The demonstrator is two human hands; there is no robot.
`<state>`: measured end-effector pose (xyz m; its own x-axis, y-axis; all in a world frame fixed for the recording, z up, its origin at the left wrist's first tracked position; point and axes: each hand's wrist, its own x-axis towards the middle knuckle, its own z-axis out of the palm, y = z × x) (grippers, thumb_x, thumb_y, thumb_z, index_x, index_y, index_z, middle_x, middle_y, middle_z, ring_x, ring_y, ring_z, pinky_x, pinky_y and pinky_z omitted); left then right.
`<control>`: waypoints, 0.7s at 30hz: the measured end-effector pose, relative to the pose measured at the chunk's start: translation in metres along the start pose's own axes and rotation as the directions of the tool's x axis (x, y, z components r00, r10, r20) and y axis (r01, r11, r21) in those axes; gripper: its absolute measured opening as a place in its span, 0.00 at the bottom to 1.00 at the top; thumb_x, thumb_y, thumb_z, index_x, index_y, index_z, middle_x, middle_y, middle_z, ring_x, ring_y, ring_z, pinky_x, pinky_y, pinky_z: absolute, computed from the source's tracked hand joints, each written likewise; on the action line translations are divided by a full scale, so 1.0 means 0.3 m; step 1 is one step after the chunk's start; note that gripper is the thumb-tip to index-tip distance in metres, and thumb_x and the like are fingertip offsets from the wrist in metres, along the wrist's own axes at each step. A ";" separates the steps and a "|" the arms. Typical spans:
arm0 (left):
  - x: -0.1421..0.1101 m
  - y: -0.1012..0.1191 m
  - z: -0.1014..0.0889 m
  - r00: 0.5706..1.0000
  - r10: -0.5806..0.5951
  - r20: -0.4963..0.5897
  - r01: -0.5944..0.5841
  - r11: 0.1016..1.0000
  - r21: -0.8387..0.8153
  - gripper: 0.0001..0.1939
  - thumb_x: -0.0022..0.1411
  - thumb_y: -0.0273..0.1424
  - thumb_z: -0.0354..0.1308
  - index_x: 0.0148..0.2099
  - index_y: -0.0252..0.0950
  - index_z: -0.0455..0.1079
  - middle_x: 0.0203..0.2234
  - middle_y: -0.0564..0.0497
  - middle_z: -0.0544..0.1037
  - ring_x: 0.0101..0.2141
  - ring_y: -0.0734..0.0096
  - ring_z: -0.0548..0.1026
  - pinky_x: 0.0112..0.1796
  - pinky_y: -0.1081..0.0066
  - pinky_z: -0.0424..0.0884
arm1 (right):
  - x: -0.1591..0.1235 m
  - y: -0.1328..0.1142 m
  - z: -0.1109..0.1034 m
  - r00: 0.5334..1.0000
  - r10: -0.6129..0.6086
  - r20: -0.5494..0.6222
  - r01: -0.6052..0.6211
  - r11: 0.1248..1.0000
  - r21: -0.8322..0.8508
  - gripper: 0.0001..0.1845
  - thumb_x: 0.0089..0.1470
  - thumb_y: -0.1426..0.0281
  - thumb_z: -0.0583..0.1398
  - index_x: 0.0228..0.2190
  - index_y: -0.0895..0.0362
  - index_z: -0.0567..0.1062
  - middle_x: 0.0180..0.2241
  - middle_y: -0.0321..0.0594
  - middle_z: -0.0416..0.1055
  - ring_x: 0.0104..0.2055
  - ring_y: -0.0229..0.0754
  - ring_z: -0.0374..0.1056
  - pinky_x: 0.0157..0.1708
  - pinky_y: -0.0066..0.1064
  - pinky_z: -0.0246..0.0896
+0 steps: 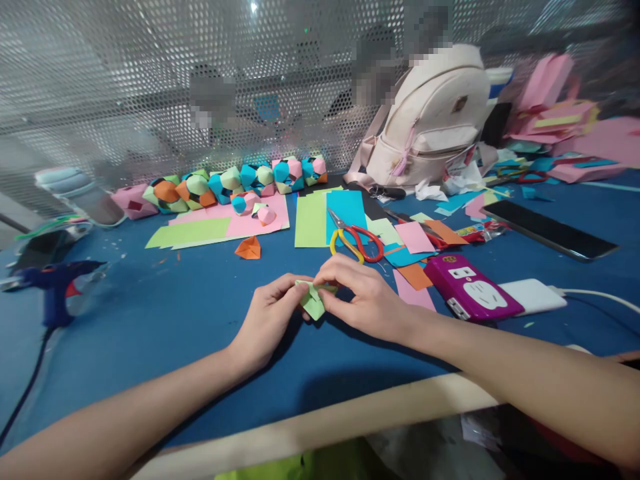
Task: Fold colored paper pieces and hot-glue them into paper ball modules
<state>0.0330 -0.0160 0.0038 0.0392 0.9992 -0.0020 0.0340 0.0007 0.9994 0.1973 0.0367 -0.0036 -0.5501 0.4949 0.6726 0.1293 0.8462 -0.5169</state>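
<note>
1. Both hands grasp a small green paper piece [314, 307] over the near part of the blue counter [200, 313]. The left hand [265, 320] pinches one side; the right hand [367, 300] pinches the upper and opposite edge.
2. The green piece looks partly folded: creases and flaps show, but its shape seems unsettled.
3. Beyond it, an orange folded piece [249, 248] sits apart, apparently formed. Behind that, a row of multicoloured paper balls [225, 183] looks assembled, while two smaller paper clusters [265, 214] in front seem less complete.
4. The green sheets [310, 223] and blue sheet [353, 203] lie flat and unfolded, with the scissors [367, 243] partly over the blue one.
5. Fingers cover the green piece's edges and underside, so its fold count cannot be told. The right hand partly hides the scissors' yellow handle, and the far-right paper pile [560, 123] is blurred.
</note>
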 end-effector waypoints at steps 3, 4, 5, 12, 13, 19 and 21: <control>-0.004 0.009 -0.001 1.000 0.022 -0.011 -0.021 0.997 0.075 0.13 0.61 0.36 0.54 0.39 0.33 0.76 0.23 0.53 0.73 0.26 0.74 0.69 0.31 0.74 0.65 | 0.003 -0.005 -0.002 0.997 0.071 0.017 -0.071 0.997 -0.003 0.01 0.56 0.74 0.56 0.32 0.57 0.68 0.30 0.39 0.66 0.33 0.37 0.63 0.33 0.29 0.61; -0.006 0.012 -0.001 1.000 0.026 -0.016 -0.025 0.995 0.097 0.13 0.61 0.36 0.54 0.39 0.33 0.76 0.23 0.53 0.73 0.26 0.74 0.69 0.30 0.74 0.66 | 0.004 -0.006 -0.003 0.995 0.095 0.019 -0.095 0.995 0.002 0.01 0.56 0.74 0.57 0.31 0.57 0.68 0.30 0.38 0.66 0.32 0.37 0.63 0.32 0.29 0.61; -0.007 0.015 -0.001 0.999 0.029 -0.021 -0.027 0.993 0.116 0.13 0.61 0.36 0.54 0.39 0.34 0.76 0.23 0.53 0.73 0.26 0.74 0.69 0.30 0.74 0.66 | 0.005 -0.007 -0.003 0.993 0.120 0.023 -0.120 0.993 0.010 0.01 0.55 0.73 0.57 0.31 0.57 0.68 0.30 0.38 0.66 0.31 0.36 0.62 0.31 0.28 0.60; -0.004 0.004 0.003 0.995 0.018 -0.102 -0.015 0.999 0.035 0.10 0.57 0.37 0.59 0.38 0.35 0.71 0.25 0.55 0.74 0.25 0.75 0.71 0.29 0.74 0.68 | 0.010 -0.007 -0.006 0.984 0.174 0.037 -0.175 0.984 0.041 0.05 0.54 0.75 0.57 0.27 0.56 0.67 0.28 0.35 0.64 0.30 0.35 0.61 0.31 0.28 0.59; -0.004 0.002 0.003 0.995 0.017 -0.102 -0.016 1.000 0.013 0.09 0.57 0.36 0.59 0.36 0.35 0.71 0.24 0.56 0.73 0.25 0.75 0.71 0.29 0.75 0.68 | 0.011 -0.008 -0.006 0.983 0.178 0.041 -0.180 0.983 0.046 0.05 0.54 0.76 0.57 0.27 0.56 0.66 0.27 0.35 0.64 0.30 0.35 0.61 0.31 0.28 0.59; -0.004 0.005 0.003 0.994 0.046 -0.097 -0.042 0.998 0.039 0.09 0.59 0.36 0.57 0.34 0.35 0.71 0.22 0.56 0.72 0.24 0.76 0.70 0.28 0.76 0.67 | 0.013 -0.008 -0.007 0.979 0.196 0.055 -0.199 0.978 0.061 0.06 0.53 0.78 0.57 0.26 0.56 0.66 0.27 0.34 0.63 0.29 0.35 0.60 0.30 0.28 0.57; -0.003 0.010 0.003 0.993 0.064 -0.103 -0.055 0.994 0.095 0.09 0.59 0.36 0.57 0.33 0.35 0.71 0.22 0.56 0.72 0.24 0.76 0.70 0.28 0.76 0.66 | 0.012 -0.005 -0.007 0.979 0.197 0.051 -0.200 0.978 0.054 0.06 0.52 0.78 0.57 0.26 0.56 0.66 0.27 0.34 0.64 0.29 0.35 0.60 0.30 0.28 0.57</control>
<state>0.0339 -0.0170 0.0069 -0.0613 0.9960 0.0657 0.1267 -0.0575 0.9903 0.1968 0.0376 0.0009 -0.5553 0.6412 0.5297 0.1919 0.7185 -0.6685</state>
